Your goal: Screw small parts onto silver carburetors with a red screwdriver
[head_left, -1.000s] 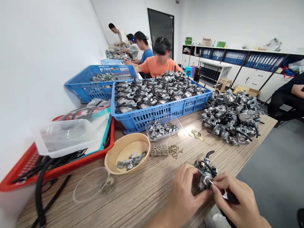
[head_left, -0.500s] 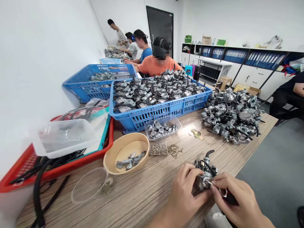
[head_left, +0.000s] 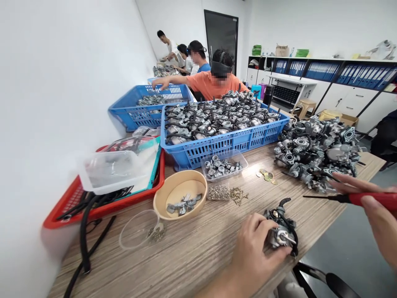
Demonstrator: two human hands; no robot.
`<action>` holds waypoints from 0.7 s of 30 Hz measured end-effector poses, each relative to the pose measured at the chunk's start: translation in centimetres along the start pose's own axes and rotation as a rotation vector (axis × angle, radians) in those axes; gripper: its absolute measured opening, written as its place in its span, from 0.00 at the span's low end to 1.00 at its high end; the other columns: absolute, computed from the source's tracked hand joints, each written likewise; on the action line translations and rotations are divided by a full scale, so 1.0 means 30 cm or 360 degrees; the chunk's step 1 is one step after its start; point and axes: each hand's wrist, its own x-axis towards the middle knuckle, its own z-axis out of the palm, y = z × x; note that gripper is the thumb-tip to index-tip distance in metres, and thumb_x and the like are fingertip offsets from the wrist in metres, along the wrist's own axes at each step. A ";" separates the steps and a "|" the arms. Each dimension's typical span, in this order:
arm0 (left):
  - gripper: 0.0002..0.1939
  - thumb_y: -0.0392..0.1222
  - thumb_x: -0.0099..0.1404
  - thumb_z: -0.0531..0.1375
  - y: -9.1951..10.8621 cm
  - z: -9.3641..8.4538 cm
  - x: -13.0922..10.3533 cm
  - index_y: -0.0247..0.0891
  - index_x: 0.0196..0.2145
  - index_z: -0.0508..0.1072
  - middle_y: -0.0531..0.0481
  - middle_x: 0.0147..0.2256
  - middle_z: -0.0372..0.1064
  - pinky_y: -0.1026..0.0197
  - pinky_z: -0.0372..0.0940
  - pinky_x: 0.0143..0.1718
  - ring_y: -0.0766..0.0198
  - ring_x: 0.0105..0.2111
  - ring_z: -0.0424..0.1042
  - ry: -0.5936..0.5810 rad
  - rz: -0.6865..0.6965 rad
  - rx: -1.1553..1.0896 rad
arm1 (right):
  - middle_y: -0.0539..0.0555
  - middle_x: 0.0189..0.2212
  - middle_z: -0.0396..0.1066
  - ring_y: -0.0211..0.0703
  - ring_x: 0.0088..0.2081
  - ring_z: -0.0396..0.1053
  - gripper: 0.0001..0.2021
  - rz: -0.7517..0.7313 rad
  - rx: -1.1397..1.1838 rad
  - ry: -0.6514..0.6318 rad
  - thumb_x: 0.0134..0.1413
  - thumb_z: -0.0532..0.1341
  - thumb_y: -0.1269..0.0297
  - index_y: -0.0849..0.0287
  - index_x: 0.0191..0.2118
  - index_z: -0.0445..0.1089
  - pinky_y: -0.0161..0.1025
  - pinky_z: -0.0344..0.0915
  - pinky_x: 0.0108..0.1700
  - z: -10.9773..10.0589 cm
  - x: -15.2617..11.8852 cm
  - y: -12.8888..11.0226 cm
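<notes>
My left hand [head_left: 252, 248] is closed around a carburetor [head_left: 281, 231] near the front edge of the wooden table. A black hose curves up from its top, and a small metal lever sits on the side facing me. Off to the right, my right hand [head_left: 376, 215] grips a screwdriver [head_left: 372, 199] with a red handle, its thin dark shaft pointing left and apart from the carburetor. Brass screws [head_left: 238, 195] lie beside a small clear box of screws [head_left: 218, 192]. Several round brass discs [head_left: 267, 176] rest behind the carburetor.
A blue crate [head_left: 229, 145] full of carburetors stands behind, with a pile of carburetors [head_left: 319, 153] at right. Nearer are a clear tray of small parts [head_left: 221, 165], a beige bowl [head_left: 161, 194] and a red basket [head_left: 62, 211]. A person in orange [head_left: 204, 85] reaches over another blue crate [head_left: 136, 111].
My right hand has left the carburetor and now holds the screwdriver out at the right. My left hand stays on the carburetor. The view has swung left, and the person in orange has extended an arm.
</notes>
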 end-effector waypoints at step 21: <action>0.23 0.50 0.56 0.80 -0.008 0.018 -0.012 0.41 0.44 0.79 0.47 0.38 0.74 0.49 0.76 0.37 0.49 0.38 0.79 0.0071 0.0029 0.0099 | 0.63 0.51 0.80 0.48 0.44 0.84 0.08 -0.0229 0.0185 -0.0808 0.79 0.55 0.58 0.49 0.52 0.53 0.39 0.80 0.35 0.368 -0.021 0.146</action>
